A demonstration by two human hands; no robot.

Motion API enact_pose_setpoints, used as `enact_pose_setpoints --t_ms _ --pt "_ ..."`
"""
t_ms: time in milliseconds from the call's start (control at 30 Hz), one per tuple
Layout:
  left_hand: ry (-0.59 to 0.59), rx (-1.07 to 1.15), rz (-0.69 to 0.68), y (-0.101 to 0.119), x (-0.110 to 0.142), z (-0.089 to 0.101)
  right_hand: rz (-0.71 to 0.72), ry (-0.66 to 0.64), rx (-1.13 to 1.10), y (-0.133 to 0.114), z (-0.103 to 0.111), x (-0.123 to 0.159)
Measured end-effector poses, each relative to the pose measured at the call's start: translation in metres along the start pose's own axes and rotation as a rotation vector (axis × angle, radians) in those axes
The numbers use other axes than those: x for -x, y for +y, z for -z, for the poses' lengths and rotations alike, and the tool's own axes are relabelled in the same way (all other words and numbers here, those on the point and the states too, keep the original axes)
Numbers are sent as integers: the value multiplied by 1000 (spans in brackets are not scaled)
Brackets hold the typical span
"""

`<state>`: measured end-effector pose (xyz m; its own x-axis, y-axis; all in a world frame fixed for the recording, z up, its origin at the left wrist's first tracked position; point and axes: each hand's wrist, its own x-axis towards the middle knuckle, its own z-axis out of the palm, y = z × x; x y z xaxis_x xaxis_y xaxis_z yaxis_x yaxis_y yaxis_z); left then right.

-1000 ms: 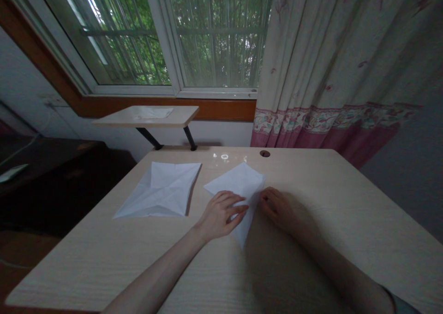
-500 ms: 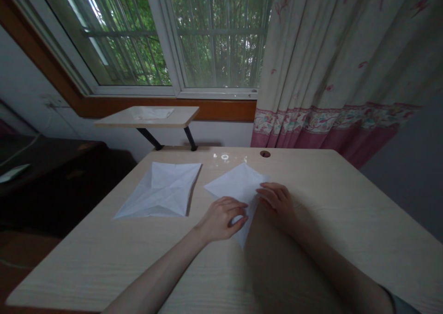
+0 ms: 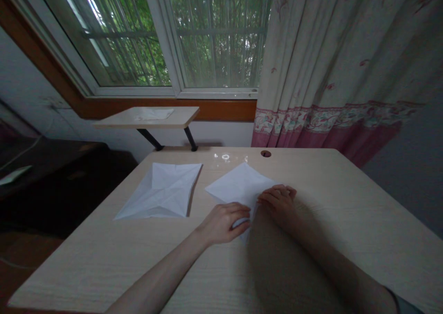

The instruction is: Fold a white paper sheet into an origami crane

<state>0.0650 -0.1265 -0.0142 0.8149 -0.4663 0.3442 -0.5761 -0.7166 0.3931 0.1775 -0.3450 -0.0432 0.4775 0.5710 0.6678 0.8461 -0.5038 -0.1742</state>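
Observation:
A white sheet of paper, partly folded, lies near the middle of the pale wooden table. My left hand rests on the paper's near corner with its fingers curled down onto it. My right hand lies beside it on the paper's right edge, fingers bent and pressing on the fold. To the left lies a second white sheet, creased and spread flat, with no hand on it.
A small raised shelf on black brackets stands at the table's back edge under the window, with a paper on it. A cable hole sits at the back. A curtain hangs at right; dark furniture stands left.
My right hand has slid up and to the right along the paper's edge. My left hand has drawn slightly nearer over the paper's near corner.

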Motion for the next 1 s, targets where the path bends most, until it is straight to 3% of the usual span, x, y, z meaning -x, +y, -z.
enact_pose_setpoints --t_ms 167,467,700,1000 --pt "42 -22 -50 -4 4 -1 -86 -11 21 4 -2 -1" --pt "360 -190 -72 -3 1 -5 -115 -24 45 6 -3 -1" --pt "469 -343 146 -5 1 -7 -154 -46 3 7 -6 0" --pt "438 -412 360 -12 2 -10 -174 -161 48 9 -13 1"
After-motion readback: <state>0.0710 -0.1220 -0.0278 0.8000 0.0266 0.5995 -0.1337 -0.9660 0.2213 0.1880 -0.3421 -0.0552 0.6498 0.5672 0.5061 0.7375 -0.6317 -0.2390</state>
